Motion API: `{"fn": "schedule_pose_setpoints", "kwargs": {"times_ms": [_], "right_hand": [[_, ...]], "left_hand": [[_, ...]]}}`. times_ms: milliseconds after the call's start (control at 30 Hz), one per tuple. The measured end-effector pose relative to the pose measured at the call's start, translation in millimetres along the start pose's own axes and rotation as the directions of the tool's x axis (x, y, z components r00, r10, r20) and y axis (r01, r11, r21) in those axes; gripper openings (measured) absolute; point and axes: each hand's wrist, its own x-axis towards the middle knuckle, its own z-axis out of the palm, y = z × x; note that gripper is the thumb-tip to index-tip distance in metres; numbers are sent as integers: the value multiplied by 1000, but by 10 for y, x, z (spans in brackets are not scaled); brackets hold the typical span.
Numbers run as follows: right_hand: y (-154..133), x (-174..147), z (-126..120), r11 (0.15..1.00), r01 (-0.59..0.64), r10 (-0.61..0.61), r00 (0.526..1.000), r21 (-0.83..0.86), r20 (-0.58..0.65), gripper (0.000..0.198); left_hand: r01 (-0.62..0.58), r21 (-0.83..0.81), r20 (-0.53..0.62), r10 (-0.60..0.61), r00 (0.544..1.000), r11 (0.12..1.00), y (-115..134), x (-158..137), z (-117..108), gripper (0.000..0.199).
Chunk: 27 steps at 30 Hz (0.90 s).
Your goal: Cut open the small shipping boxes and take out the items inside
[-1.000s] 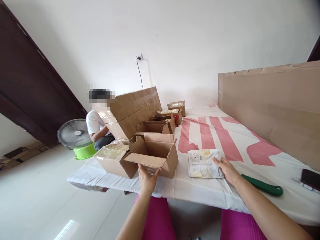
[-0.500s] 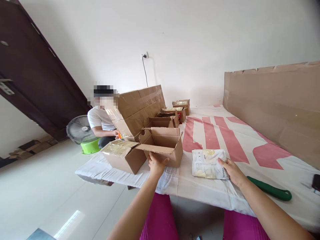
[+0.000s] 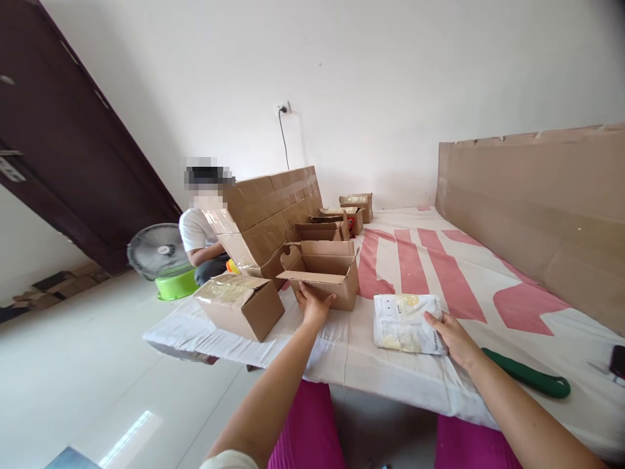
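My left hand (image 3: 313, 307) rests against the front of an open cardboard box (image 3: 342, 296), its fingers spread below the raised flap and the thumb pointing right. I see bare cardboard on the inner walls of this box; its floor is hidden. To the right, my right hand (image 3: 455, 337) grips the right edge of a flat white printed packet (image 3: 405, 326), thumb on top. The packet lies on the sheet-covered table (image 3: 361, 361). Left of the open box stands a closed, taped cardboard box (image 3: 266, 312), apart from my hand.
More small boxes (image 3: 319, 231) line up behind, beside a stack of taped cartons (image 3: 273, 195). A person (image 3: 198, 238) sits beyond it near a fan (image 3: 161, 251) and green basin (image 3: 176, 283). A green-handled tool (image 3: 530, 374) lies right; a cardboard panel (image 3: 532, 208) stands behind.
The open box has slid away from me, with my left hand following against its front. A gap to the taped box has opened. My right hand and the packet have hardly moved.
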Motion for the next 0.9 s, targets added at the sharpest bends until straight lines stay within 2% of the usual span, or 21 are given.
{"fn": "schedule_pose_setpoints", "kwargs": {"times_ms": [233, 467, 567, 700, 767, 833, 900], "right_hand": [[42, 16, -38, 1000, 11, -11, 1000, -17, 18, 32], [27, 21, -44, 998, 11, -11, 1000, -69, -3, 35], [9, 7, -40, 996, 15, -16, 1000, -84, -12, 37], [8, -4, -45, 998, 1, 0, 1000, -67, 6, 37], [10, -6, -41, 997, 5, -4, 1000, -79, 6, 37], [6, -8, -31, 995, 19, -19, 1000, -100, 4, 39], [-3, -10, -20, 992, 27, -27, 1000, -124, 1, 42]], "left_hand": [[15, -17, -16, -15, 1000, 1000, 88, 186, 148, 120], [-9, -61, -21, 8, 1000, 998, 180, 302, 251, 112], [1, -83, -10, -2, 1000, 997, 212, 281, 287, 107], [7, -96, 31, -4, 1000, 995, 211, 105, 328, 91], [-42, -92, 59, 48, 997, 995, 192, -53, 324, 83], [-142, -92, 99, 150, 984, 986, 181, -243, 293, 74], [-281, -108, 167, 296, 941, 954, 199, -443, 242, 60]]}}
